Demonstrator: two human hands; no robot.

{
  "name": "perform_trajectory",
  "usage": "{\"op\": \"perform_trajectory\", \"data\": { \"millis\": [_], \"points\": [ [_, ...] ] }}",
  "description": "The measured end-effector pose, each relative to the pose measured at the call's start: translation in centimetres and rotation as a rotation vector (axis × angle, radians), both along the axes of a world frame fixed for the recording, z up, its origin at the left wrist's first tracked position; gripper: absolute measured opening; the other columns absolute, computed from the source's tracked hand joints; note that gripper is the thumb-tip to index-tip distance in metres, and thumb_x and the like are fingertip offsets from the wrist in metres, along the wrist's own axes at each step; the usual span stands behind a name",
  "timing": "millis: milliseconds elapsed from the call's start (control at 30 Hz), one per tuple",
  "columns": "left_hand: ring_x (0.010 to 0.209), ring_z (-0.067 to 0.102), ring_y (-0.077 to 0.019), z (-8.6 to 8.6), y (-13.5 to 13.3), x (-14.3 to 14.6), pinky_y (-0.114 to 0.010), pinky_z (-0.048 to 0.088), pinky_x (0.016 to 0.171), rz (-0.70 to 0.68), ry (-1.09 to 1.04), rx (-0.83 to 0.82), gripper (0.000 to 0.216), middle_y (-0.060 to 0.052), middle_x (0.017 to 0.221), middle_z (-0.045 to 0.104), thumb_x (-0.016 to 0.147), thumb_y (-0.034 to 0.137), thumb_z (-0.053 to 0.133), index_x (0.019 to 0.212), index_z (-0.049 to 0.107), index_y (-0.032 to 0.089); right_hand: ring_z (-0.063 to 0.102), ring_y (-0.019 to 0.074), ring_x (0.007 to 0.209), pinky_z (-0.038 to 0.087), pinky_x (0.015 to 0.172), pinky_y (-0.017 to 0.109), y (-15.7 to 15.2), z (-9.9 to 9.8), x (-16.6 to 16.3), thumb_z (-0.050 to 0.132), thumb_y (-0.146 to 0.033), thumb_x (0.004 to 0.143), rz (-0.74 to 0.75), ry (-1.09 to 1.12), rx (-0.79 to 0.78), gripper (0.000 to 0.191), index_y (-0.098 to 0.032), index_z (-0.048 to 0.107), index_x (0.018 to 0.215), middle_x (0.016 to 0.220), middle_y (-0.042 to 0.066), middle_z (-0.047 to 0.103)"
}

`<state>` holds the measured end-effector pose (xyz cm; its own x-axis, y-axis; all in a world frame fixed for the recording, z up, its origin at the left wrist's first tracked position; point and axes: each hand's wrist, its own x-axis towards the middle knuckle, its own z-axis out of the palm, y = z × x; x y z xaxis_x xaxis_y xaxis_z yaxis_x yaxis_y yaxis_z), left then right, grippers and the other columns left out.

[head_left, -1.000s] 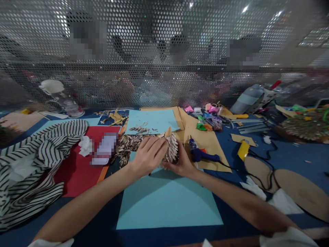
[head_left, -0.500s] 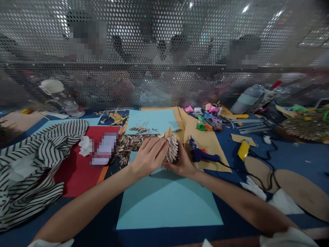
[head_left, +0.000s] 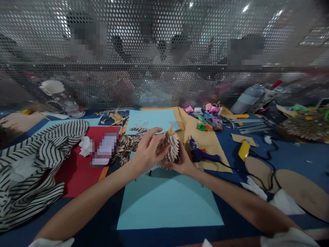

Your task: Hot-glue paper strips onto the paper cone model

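A small cone-shaped craft piece (head_left: 171, 148) covered in overlapping sunflower seeds stands on a light blue paper sheet (head_left: 167, 202). My right hand (head_left: 183, 161) cups it from below and behind, fingers curled round its base. My left hand (head_left: 147, 149) rests against its left side, thumb and fingers pressed on the seeds, with the index finger lifted above. A heap of loose sunflower seeds (head_left: 128, 144) lies just to the left of the piece.
A blue glue gun (head_left: 200, 153) with a black cord lies on brown paper (head_left: 205, 137) to the right. Striped cloth (head_left: 33, 161) and red paper (head_left: 79, 168) lie left. Yellow tape (head_left: 243, 149), cardboard ovals (head_left: 290, 192), bottles and scraps lie right. A perforated metal screen (head_left: 164, 51) closes the back, people behind it.
My left hand has shifted a little: its index finger has lifted up off the seed piece, showing more of the seeds. The right hand and the piece have stayed in place.
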<state>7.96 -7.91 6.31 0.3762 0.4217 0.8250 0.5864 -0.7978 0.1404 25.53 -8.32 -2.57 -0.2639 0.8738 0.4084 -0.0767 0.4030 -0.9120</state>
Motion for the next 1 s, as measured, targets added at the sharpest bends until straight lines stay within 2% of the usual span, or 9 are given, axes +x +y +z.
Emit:
{"op": "perform_trajectory", "data": {
  "millis": [267, 467, 800, 1000],
  "points": [
    [0.105, 0.057, -0.0205, -0.35, 0.39, 0.06, -0.036, 0.051, 0.089, -0.081, -0.073, -0.112, 0.02, -0.011, 0.108, 0.057, 0.082, 0.016, 0.059, 0.101, 0.054, 0.019, 0.046, 0.0308, 0.122, 0.039, 0.103, 0.046, -0.11, 0.83, -0.23, 0.079, -0.042, 0.063, -0.001, -0.026, 0.013, 0.085, -0.026, 0.031, 0.131, 0.13, 0.012, 0.047],
    [0.101, 0.059, -0.0189, -0.38, 0.37, 0.14, -0.035, 0.052, 0.086, -0.089, -0.108, -0.111, 0.018, -0.01, 0.104, 0.058, 0.082, 0.014, 0.058, 0.099, 0.057, 0.019, 0.046, 0.0301, 0.123, 0.039, 0.102, 0.046, -0.09, 0.95, -0.16, 0.077, -0.041, 0.066, 0.023, -0.041, 0.006, 0.084, -0.026, 0.029, 0.133, 0.131, 0.013, 0.046],
    [0.096, 0.062, -0.0175, -0.26, 0.33, 0.21, -0.032, 0.054, 0.084, -0.072, -0.135, -0.073, 0.016, -0.008, 0.098, 0.063, 0.081, 0.014, 0.062, 0.097, 0.061, 0.019, 0.046, 0.0316, 0.123, 0.037, 0.103, 0.049, 0.07, 0.54, 0.02, 0.077, -0.045, 0.065, 0.01, -0.047, 0.006, 0.087, -0.026, 0.03, 0.135, 0.131, 0.013, 0.046],
    [0.095, 0.063, -0.0171, -0.24, 0.3, 0.22, -0.032, 0.054, 0.084, -0.071, -0.145, -0.068, 0.014, -0.007, 0.096, 0.064, 0.082, 0.016, 0.061, 0.096, 0.061, 0.019, 0.046, 0.0312, 0.121, 0.037, 0.103, 0.049, 0.02, 0.93, -0.06, 0.076, -0.046, 0.065, 0.008, -0.054, 0.023, 0.084, -0.025, 0.031, 0.133, 0.129, 0.013, 0.047]
  ]
}}
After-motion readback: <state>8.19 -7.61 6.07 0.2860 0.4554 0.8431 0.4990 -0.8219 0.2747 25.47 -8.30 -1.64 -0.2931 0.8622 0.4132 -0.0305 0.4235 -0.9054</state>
